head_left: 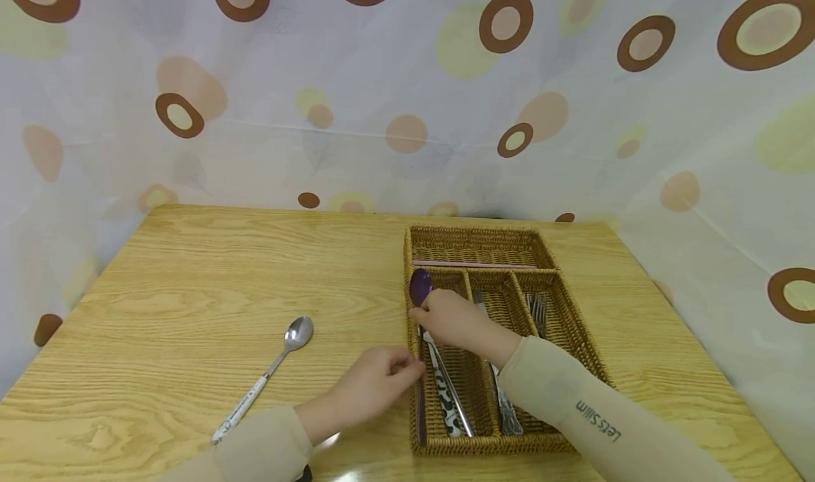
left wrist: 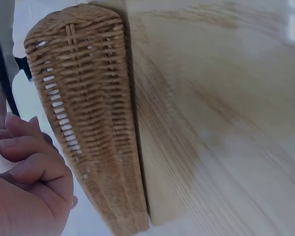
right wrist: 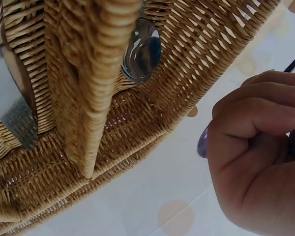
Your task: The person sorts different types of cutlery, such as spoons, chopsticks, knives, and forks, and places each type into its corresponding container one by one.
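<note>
My right hand [head_left: 458, 319] pinches a purple spoon [head_left: 420, 286] just below its bowl, over the left edge of the wicker tray [head_left: 503, 445]. The spoon's dark handle runs back toward me along the tray's left wall. Beside that wall, my left hand [head_left: 376, 386] has its thumb and fingertips at the handle. In the left wrist view, its curled fingers [left wrist: 34, 157] meet the dark handle [left wrist: 5, 78]. Below my right hand, a black-and-white patterned handle [head_left: 446, 397] and a slim metal handle [head_left: 461, 405] lie in the left compartment.
A silver spoon with a white printed handle [head_left: 245, 400] lies on the wooden table [head_left: 255, 262] to the left. The middle compartment holds a knife [right wrist: 12, 93] with an ornate handle [head_left: 507, 412]; forks [head_left: 538, 312] lie in the right one. Pink chopsticks [head_left: 474, 264] lie in the back section.
</note>
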The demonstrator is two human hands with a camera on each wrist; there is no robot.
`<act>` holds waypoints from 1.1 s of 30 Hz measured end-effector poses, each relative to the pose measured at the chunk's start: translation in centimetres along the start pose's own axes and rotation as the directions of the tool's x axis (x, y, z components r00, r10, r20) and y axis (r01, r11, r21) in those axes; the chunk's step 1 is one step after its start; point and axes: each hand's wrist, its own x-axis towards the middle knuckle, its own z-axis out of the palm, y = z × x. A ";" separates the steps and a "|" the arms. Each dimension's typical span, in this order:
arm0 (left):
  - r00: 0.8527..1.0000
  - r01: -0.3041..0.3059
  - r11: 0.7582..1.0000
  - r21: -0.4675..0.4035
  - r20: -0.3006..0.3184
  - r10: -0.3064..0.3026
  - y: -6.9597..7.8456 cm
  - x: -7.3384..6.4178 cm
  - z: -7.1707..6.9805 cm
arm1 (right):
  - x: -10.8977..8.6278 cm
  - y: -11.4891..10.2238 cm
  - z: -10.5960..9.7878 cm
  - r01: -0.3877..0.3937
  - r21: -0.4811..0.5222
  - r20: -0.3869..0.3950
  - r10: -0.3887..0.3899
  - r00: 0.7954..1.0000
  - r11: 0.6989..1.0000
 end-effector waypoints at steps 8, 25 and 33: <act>0.984 0.169 0.962 0.215 -0.084 -0.154 -1.8 -2.0 -4.3 | 0.4 1.1 0.0 -0.051 -0.084 -0.013 0.050 0.999 0.995; 0.884 0.412 0.623 0.665 -0.125 -0.451 -5.9 -6.7 -11.2 | 1.4 2.7 0.3 -0.047 -0.186 0.009 0.050 0.999 0.981; 0.885 0.393 0.621 0.678 -0.094 -0.456 -6.2 -6.6 -11.0 | 1.9 2.6 1.6 -0.028 -0.268 0.039 0.040 0.998 0.963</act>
